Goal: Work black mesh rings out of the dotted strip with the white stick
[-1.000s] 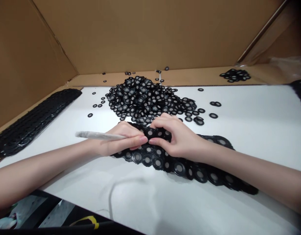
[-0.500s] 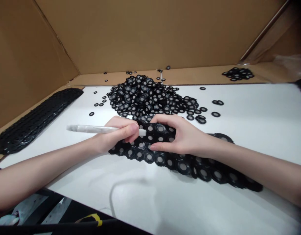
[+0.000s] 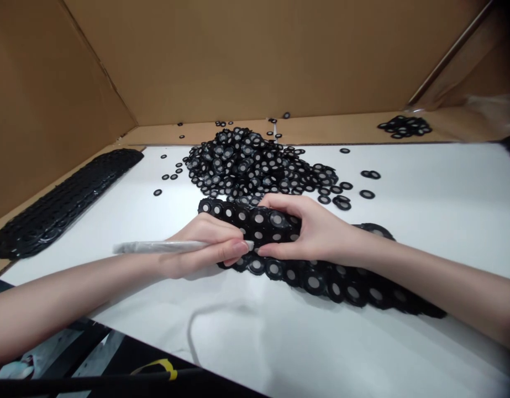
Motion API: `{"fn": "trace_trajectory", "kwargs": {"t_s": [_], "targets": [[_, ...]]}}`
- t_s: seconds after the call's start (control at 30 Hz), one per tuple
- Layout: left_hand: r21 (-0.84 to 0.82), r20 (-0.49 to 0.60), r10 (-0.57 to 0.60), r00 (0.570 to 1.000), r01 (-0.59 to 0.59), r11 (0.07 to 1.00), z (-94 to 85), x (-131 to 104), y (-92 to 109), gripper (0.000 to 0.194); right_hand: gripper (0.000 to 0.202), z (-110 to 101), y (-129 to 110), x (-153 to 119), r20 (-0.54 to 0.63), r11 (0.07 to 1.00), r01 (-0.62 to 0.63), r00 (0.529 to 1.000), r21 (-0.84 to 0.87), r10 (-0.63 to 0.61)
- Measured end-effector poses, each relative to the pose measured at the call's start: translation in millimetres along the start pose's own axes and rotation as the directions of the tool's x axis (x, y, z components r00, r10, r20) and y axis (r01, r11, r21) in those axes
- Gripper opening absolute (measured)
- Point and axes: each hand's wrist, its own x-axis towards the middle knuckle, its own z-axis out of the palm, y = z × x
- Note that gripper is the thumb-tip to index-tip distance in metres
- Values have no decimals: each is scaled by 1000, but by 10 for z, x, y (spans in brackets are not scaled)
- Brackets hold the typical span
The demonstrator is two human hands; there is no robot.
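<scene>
A pale, pen-like stick lies across my left hand, its tip poking out past the thumb over a black strip. That strip is made of rows of black rings with grey round centres, and it runs from the middle of the white board toward the lower right. My right hand grips the strip, thumb on the near side and fingers on the far side. Part of the strip is hidden under my right hand and forearm.
A heap of loose black discs rises behind the hands. A smaller pile sits at the back right. On the left lies a long black mat. Cardboard walls enclose the white board.
My left hand has moved nearer and slightly right with the stick, from the strip's upper rows to its lower rows. The strip's left end now shows. My right hand has hardly shifted.
</scene>
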Motion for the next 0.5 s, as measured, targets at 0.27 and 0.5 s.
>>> {"fn": "trace_trajectory", "kwargs": {"t_s": [0.27,0.5], "targets": [[-6,75,-9,997,10,1000,-2,32,4,41,24,7,0,7,13,1000,24,1000,5,-24],[16,123,-9,992,7,1000,-14,19,-21,42,23,7,-5,0,26,1000,10,1000,-24,-9]]}}
